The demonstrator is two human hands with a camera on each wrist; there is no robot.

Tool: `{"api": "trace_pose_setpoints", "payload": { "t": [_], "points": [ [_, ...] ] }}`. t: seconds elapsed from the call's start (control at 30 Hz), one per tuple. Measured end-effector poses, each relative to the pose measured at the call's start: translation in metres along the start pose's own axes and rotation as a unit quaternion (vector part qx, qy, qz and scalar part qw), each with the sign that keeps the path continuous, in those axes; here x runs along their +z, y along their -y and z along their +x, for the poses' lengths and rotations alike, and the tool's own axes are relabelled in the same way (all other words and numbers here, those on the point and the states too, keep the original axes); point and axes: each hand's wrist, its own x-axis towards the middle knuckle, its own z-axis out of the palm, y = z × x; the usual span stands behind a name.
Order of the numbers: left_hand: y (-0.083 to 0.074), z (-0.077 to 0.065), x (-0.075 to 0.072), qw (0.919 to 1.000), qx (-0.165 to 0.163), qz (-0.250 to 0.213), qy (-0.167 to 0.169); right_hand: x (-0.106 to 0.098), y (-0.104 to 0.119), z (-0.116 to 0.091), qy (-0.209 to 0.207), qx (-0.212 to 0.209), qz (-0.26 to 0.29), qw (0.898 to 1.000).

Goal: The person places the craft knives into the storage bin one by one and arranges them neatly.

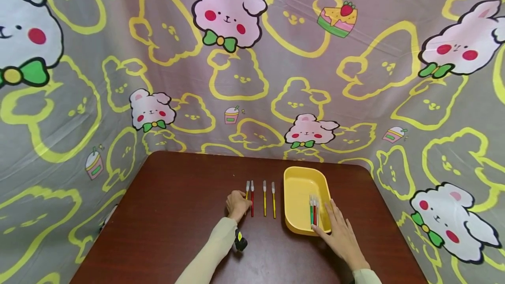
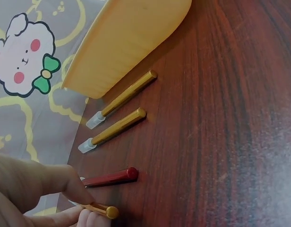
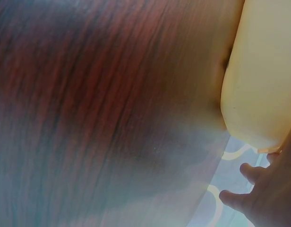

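My left hand [image 1: 237, 205] pinches a gold craft knife [image 2: 104, 209] with a clear cap, the leftmost of a row on the table. Right beside it lies a red craft knife [image 1: 252, 204], close to the fingers. Farther right are two more gold craft knives, one [image 1: 264, 200] in the middle and one [image 1: 274, 205] near the tray. My right hand [image 1: 342, 233] rests at the near right corner of the yellow tray [image 1: 296, 189], thumb over the rim, fingers straight and spread along the outer side. Inside the tray lie several capped craft knives, including a green one [image 1: 311, 215] and a red one.
The dark brown wooden table [image 1: 173, 214] bears the tray on its right half. A patterned curtain [image 1: 236, 100] with rabbit faces encloses the back and sides. A black wrist strap [image 1: 240, 241] sits on the left sleeve.
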Motion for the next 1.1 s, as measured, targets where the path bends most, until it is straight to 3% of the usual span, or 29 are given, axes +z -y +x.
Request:
{"api": "trace_pose_setpoints", "payload": {
  "t": [0.4, 0.67, 0.8, 0.97, 1.1],
  "points": [
    [-0.002, -0.001, -0.01, 0.9994, -0.01, -0.033, 0.009, 0.0, 0.0, -0.001, -0.001, 0.001, -0.003, 1.0],
    [-0.006, 0.0, -0.017, 0.9958, -0.048, -0.069, 0.036, 0.0, 0.0, 0.0, -0.002, -0.001, -0.001, 1.0],
    [-0.007, 0.0, -0.016, 0.9939, -0.046, -0.091, 0.042, 0.0, -0.001, 0.0, -0.005, -0.002, -0.003, 1.0],
    [-0.013, -0.002, -0.012, 0.9863, -0.028, -0.153, 0.056, 0.0, -0.001, 0.0, -0.006, -0.004, -0.005, 1.0],
    [-0.025, -0.005, -0.011, 0.9852, -0.017, -0.159, 0.064, 0.0, -0.001, 0.0, -0.003, -0.002, -0.002, 1.0]
  ]
}}
